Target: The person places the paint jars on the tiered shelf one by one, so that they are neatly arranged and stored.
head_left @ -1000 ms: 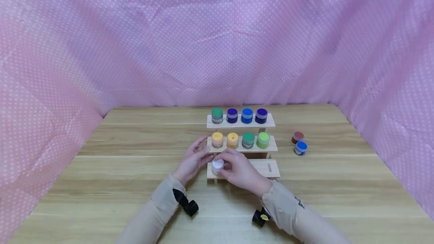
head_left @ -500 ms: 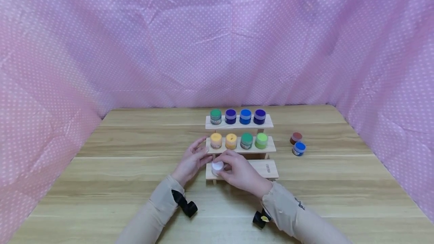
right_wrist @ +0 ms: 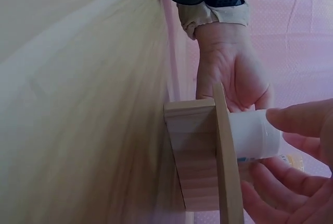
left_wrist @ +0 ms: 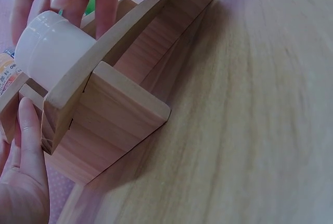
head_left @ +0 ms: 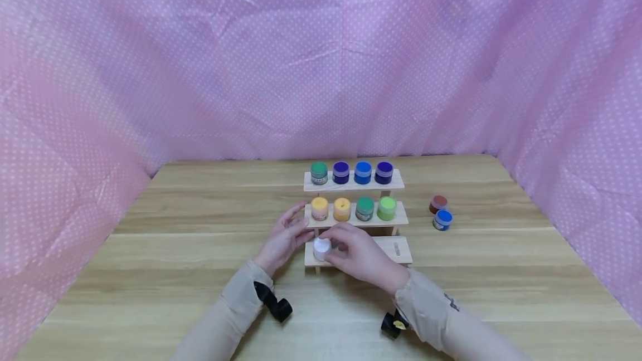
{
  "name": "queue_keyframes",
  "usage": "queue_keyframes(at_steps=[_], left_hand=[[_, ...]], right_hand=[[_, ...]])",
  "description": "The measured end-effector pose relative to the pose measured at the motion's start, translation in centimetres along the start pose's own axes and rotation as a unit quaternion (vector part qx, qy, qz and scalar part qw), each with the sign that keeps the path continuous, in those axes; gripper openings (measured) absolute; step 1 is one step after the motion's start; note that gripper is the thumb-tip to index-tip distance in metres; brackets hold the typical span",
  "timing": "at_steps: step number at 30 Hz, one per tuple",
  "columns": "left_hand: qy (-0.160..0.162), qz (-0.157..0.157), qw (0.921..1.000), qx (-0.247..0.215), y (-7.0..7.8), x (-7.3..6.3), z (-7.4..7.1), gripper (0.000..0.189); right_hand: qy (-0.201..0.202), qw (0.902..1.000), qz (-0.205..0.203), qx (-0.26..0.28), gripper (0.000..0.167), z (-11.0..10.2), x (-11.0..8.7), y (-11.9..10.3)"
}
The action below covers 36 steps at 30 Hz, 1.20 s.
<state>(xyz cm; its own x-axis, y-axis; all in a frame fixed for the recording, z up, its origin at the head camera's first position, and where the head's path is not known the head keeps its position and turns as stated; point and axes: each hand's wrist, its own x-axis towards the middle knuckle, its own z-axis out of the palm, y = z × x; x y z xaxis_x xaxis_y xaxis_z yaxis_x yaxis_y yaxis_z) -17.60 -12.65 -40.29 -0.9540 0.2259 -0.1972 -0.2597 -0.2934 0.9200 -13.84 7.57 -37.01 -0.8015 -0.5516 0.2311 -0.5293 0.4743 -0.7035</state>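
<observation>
A white-lidded jar stands upright at the left end of the lowest shelf of a three-tier wooden rack. Around it, my right hand has its thumb and fingers spread loosely; in the left wrist view the thumb appears just clear of the jar. My left hand rests at the rack's left side, its fairly straight fingers touching the shelf ends. Yellow, green and lime jars line the middle shelf, while green, blue and purple jars fill the top one.
To the right of the rack, a brown-lidded jar and a blue-lidded jar stand close together on the wooden table. Pink dotted cloth hangs behind the table and along its sides.
My right hand has eased slightly to the right, its fingers loosening from the white-lidded jar. That jar stays put on the shelf. The left hand keeps its place; the head view has shifted slightly.
</observation>
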Motion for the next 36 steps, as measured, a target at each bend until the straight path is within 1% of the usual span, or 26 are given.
queue_keyframes(at_steps=[4,11,15,18,21,25,30,33,36], left_hand=[[0.006,-0.003,0.9999,0.011,0.1,0.2,0.0,0.057],[0.003,0.002,1.0,-0.001,0.1,0.2,0.2,0.057],[0.006,0.002,0.9999,-0.009,0.1,0.2,0.2,0.057],[0.01,0.0,0.9999,-0.007,0.1,0.2,0.2,0.056],[0.012,0.0,0.9999,-0.003,0.1,0.1,0.1,0.056],[0.01,0.002,0.9999,-0.005,0.1,0.2,0.1,0.057],[0.013,0.003,0.9999,-0.006,0.1,0.3,0.1,0.058],[0.014,0.001,0.9999,-0.006,0.0,0.2,0.1,0.058],[0.017,0.001,0.9998,-0.005,-0.1,0.2,0.1,0.057]], right_hand=[[0.0,0.9999,-0.003,-0.014,0.032,-0.5,-0.7,0.4],[0.013,0.9994,0.008,-0.031,0.035,-1.6,-2.2,1.2],[0.037,0.9983,-0.012,-0.043,0.034,-2.6,-3.0,1.7],[0.06,0.9968,-0.029,-0.044,0.034,-3.3,-3.6,2.2],[0.079,0.9953,-0.036,-0.042,0.033,-4.2,-4.1,2.8],[0.108,0.9923,-0.037,-0.047,0.033,-5.4,-4.8,3.7],[0.144,0.9854,-0.049,-0.077,0.034,-6.6,-5.4,4.7],[0.156,0.9825,-0.055,-0.085,0.033,-7.1,-5.9,5.2],[0.164,0.9811,-0.045,-0.092,0.031,-7.4,-6.4,5.5]])
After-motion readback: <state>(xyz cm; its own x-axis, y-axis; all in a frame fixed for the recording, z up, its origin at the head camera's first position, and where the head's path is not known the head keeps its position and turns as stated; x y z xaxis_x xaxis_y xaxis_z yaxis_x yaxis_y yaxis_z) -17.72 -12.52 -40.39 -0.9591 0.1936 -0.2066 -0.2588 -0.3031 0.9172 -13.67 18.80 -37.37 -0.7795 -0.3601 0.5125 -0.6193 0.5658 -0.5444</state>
